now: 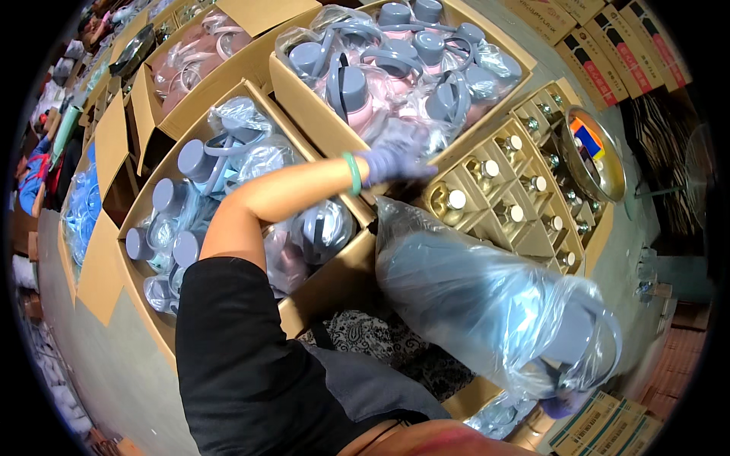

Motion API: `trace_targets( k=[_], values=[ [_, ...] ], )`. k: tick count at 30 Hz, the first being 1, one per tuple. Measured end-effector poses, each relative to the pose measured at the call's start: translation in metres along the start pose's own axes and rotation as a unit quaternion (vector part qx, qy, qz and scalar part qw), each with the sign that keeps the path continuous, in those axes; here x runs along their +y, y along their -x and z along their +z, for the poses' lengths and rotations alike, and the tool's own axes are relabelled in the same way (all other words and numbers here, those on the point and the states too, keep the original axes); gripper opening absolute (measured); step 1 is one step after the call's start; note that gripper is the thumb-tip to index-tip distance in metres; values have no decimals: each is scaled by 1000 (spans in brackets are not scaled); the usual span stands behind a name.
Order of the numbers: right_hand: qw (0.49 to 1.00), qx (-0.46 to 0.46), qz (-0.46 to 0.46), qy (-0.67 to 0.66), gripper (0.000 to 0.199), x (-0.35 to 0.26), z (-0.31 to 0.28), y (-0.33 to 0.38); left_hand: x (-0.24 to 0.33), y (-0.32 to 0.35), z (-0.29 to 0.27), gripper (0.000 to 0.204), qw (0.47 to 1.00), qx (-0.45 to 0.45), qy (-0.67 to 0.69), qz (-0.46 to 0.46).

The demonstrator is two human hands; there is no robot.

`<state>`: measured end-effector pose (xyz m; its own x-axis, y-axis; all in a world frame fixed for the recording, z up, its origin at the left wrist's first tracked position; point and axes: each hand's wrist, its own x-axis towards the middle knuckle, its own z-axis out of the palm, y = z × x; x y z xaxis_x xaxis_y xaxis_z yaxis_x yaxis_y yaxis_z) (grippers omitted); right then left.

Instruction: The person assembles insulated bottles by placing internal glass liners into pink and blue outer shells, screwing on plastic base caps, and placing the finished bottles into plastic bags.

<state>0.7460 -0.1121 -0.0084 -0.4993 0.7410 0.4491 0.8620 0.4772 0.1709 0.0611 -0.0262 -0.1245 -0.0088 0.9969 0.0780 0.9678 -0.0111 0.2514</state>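
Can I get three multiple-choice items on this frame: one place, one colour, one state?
1. Where does the left hand reach?
A. the box of pink bottles
B. the metal bowl
C. the floor

2. What colour is the bangle on that wrist?
A. red
B. green
C. black

3. What state is the large grey bottle at the right hand in?
A. bare
B. wrapped in a clear bag
C. boxed

Answers: A, the gloved hand lies at that box's edge; B, the ring is green; B, clear film covers it.
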Motion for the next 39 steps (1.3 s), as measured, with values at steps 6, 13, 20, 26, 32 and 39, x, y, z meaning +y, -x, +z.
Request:
trace_targets(
  k=[6, 13, 20, 26, 32, 39],
  values=[
    [844, -12, 256, -471, 80, -78, -9, -34, -93, -61, -4, 41, 967, -149, 204, -25],
    [757, -39, 280, -589, 89, -91, 14, -40, -166, -117, 97, 31, 987, -66, -149, -13],
    [990, -3, -129, -54, 49, -59, 30, -26, -170, -133, 114, 30, 939, -196, -278, -44],
    [961, 30, 218, -168, 39, -131, 25, -58, -129, -110, -29, 29, 938, 30, -334, 86],
    [963, 84, 152, -208, 39, -143, -4, -160, -102, -35, -258, 26, 984, 170, -43, -12],
    [589, 64, 220, -775, 39, -165, -48, -344, -110, 144, -343, 27, 851, 234, -464, 68]
  ],
)
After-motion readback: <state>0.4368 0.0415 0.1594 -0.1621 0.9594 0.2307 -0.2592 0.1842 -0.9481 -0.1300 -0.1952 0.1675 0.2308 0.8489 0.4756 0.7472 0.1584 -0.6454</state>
